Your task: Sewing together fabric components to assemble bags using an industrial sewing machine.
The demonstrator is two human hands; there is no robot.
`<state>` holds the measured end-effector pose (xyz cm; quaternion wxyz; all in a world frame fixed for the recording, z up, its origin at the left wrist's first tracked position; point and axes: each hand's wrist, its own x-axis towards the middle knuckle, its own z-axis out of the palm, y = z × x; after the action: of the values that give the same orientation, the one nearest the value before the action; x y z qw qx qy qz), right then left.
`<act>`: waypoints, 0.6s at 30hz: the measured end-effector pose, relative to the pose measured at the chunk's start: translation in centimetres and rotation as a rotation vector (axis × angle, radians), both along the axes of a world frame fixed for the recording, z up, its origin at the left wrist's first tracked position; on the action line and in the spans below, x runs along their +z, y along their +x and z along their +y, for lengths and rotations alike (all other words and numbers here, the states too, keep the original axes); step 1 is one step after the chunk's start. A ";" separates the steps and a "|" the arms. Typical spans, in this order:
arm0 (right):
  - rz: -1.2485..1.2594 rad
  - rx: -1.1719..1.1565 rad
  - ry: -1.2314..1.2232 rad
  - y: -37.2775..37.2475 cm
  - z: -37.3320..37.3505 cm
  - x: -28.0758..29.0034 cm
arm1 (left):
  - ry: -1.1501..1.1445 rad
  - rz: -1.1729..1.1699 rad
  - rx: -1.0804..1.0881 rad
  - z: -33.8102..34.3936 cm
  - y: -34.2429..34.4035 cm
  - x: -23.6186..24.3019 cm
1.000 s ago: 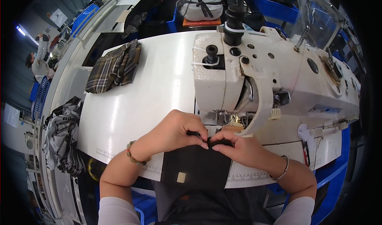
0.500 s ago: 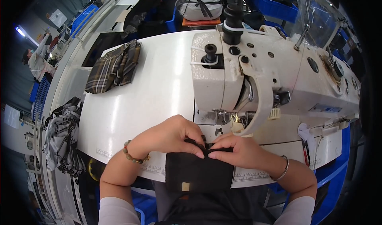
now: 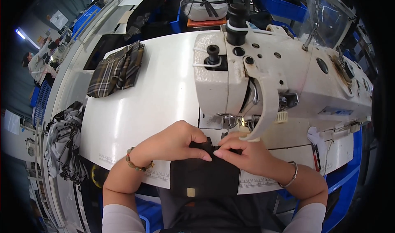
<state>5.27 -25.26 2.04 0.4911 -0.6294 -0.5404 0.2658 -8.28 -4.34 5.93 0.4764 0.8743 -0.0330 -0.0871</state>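
Note:
A piece of black fabric (image 3: 205, 175) lies over the near edge of the white table, with a small pale patch near its lower edge. My left hand (image 3: 181, 141) is closed, pinching the far edge of the fabric between thumb and fingers. Close beside it, my right hand (image 3: 242, 151) pinches the same edge, thumb and forefinger together. Between my fingertips the fabric is bunched up into a fold. Just beyond my hands stands a white sewing machine (image 3: 212, 80), its needle area close to my right fingers.
Folded plaid fabric (image 3: 115, 70) lies at the table's far left. A heap of grey and black cloth (image 3: 66, 144) hangs beyond the left edge. White-handled snips (image 3: 316, 144) lie at the right. A ruler strip (image 3: 259, 183) runs along the near edge. Another person (image 3: 39, 62) is at the far left.
My right fingers have shifted slightly along the fabric's edge, and the fold between my hands stands a little higher. My left hand keeps nearly the same place.

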 end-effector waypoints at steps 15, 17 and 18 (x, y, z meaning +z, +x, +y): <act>0.173 -0.027 -0.035 0.0 -0.1 0.9 | -0.104 -0.045 0.123 -0.7 -0.1 0.3; 0.191 -0.028 -0.036 -0.1 -0.1 0.9 | -0.095 -0.012 0.125 -0.8 -0.1 0.5; 0.206 -0.028 -0.049 -0.1 -0.2 1.0 | -0.095 -0.013 0.125 -0.9 -0.1 0.8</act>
<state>5.15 -25.42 2.99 0.5321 -0.6181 -0.4715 0.3354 -8.38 -5.27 6.73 0.5216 0.8516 0.0147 -0.0499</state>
